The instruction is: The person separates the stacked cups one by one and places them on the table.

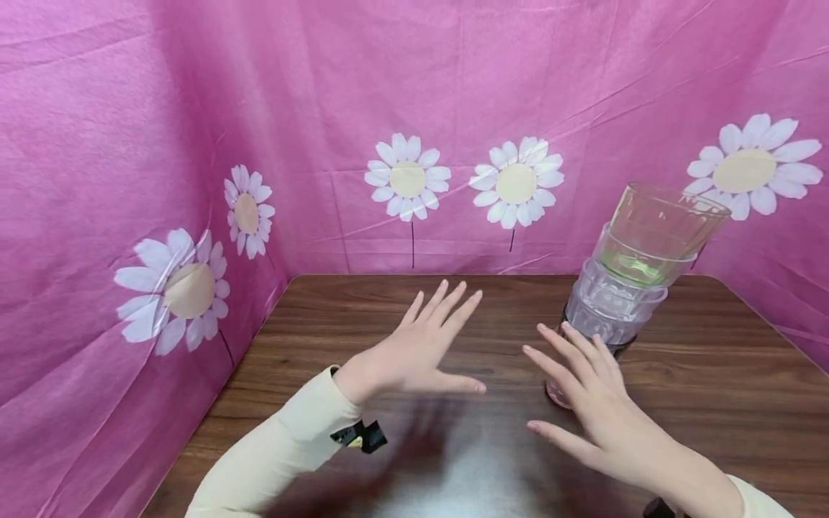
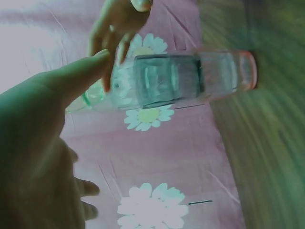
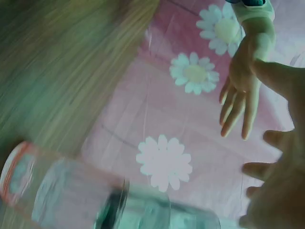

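Observation:
A tall stack of nested drinking glasses stands on the right part of the table. On top is a light green glass, with clear glasses beneath it. Lower down come a dark grey glass and a pink-tinted glass that forms the base. My left hand hovers over the middle of the table, fingers spread, holding nothing. Just in front of the stack is my right hand, its fingers also spread and empty; it hides part of the lower glasses in the head view.
The brown wood-grain table is enclosed at the back and sides by a pink cloth printed with white daisies. A black device is strapped at the left wrist, over a cream sleeve.

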Available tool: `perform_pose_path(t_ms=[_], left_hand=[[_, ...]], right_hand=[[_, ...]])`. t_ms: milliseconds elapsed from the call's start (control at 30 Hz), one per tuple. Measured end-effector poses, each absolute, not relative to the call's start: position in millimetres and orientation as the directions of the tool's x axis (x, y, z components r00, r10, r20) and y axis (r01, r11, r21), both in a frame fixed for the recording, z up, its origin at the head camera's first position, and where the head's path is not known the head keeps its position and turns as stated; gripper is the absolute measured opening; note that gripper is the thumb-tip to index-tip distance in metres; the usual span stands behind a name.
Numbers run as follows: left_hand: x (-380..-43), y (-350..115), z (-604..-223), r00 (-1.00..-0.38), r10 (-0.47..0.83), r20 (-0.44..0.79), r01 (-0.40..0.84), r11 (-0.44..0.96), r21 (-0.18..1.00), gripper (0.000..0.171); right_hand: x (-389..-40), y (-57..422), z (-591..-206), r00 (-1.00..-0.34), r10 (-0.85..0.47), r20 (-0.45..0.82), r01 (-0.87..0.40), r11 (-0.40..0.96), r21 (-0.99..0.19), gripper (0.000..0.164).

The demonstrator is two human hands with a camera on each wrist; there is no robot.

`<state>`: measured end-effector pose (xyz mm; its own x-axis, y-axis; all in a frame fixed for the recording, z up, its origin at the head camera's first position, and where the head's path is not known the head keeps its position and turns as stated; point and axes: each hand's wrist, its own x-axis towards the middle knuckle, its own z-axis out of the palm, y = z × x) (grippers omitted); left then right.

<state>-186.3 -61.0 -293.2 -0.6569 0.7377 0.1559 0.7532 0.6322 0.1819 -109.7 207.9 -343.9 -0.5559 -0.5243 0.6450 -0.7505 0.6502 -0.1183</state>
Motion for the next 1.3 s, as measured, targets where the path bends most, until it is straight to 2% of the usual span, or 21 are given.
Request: perform_pose_path(t_ms=[67, 167, 267, 367, 433, 567, 667, 800, 933, 1033, 1133, 1200, 1300], left_hand=[[-193.0, -54.2, -285.6, -0.640, 0.742, 0.200, 0.768, 0.612, 0.187, 0.112], [-201.1, -42.8, -274.8, -0.616, 0.745, 0.258, 0.788, 0.583, 0.199, 0.111], [-208.5, -30.6, -265.2, -0.589, 0.746, 0.311, 0.808, 0.548, 0.214, 0.109], [-217.2, -19.0, -256.8, -0.563, 0.741, 0.367, 0.827, 0.507, 0.244, 0.107], [-222.9, -11.7, -251.2, -0.552, 0.729, 0.406, 0.834, 0.474, 0.283, 0.105], [-232.5, 1.9, -241.6, -0.560, 0.678, 0.475, 0.822, 0.383, 0.422, 0.102], [-236.8, 11.8, -236.4, -0.583, 0.622, 0.523, 0.794, 0.299, 0.529, 0.099], [-241.7, 25.6, -229.4, -0.619, 0.555, 0.557, 0.752, 0.212, 0.624, 0.097], [-248.5, 41.1, -221.7, -0.668, 0.498, 0.553, 0.684, 0.118, 0.720, 0.097], [-251.5, 56.7, -214.1, -0.715, 0.462, 0.524, 0.579, -0.027, 0.815, 0.093], [-252.0, 74.5, -205.4, -0.758, 0.435, 0.486, 0.463, -0.166, 0.871, 0.086], [-251.4, 86.5, -200.1, -0.779, 0.422, 0.464, 0.418, -0.203, 0.886, 0.082], [-250.5, 102.5, -194.8, -0.790, 0.429, 0.438, 0.404, -0.173, 0.898, 0.080]], right_hand=[[-108.6, 212.0, -339.5, -0.505, -0.479, 0.718, -0.763, 0.636, -0.112, 0.070], [-109.9, 216.1, -334.5, -0.394, -0.377, 0.838, -0.784, 0.613, -0.093, 0.064], [-111.2, 221.3, -332.1, -0.313, -0.260, 0.914, -0.778, 0.622, -0.090, 0.065], [-111.3, 228.8, -334.8, -0.299, -0.151, 0.942, -0.748, 0.650, -0.133, 0.071], [-112.3, 235.1, -339.0, -0.315, -0.098, 0.944, -0.726, 0.665, -0.174, 0.077], [-116.7, 250.5, -352.5, -0.387, -0.042, 0.921, -0.688, 0.678, -0.258, 0.090], [-119.6, 259.8, -366.3, -0.468, -0.009, 0.884, -0.672, 0.653, -0.349, 0.099], [-120.9, 263.3, -384.2, -0.624, 0.066, 0.779, -0.621, 0.563, -0.545, 0.091], [-124.6, 261.3, -398.1, -0.780, 0.118, 0.615, -0.493, 0.489, -0.719, 0.113], [-128.8, 260.7, -406.5, -0.858, 0.110, 0.501, -0.407, 0.449, -0.795, 0.110], [-132.4, 260.2, -413.4, -0.909, 0.083, 0.408, -0.342, 0.411, -0.845, 0.106], [-134.5, 259.9, -416.8, -0.933, 0.067, 0.353, -0.301, 0.387, -0.872, 0.102], [-137.8, 259.7, -420.1, -0.952, 0.063, 0.298, -0.255, 0.367, -0.894, 0.091]])
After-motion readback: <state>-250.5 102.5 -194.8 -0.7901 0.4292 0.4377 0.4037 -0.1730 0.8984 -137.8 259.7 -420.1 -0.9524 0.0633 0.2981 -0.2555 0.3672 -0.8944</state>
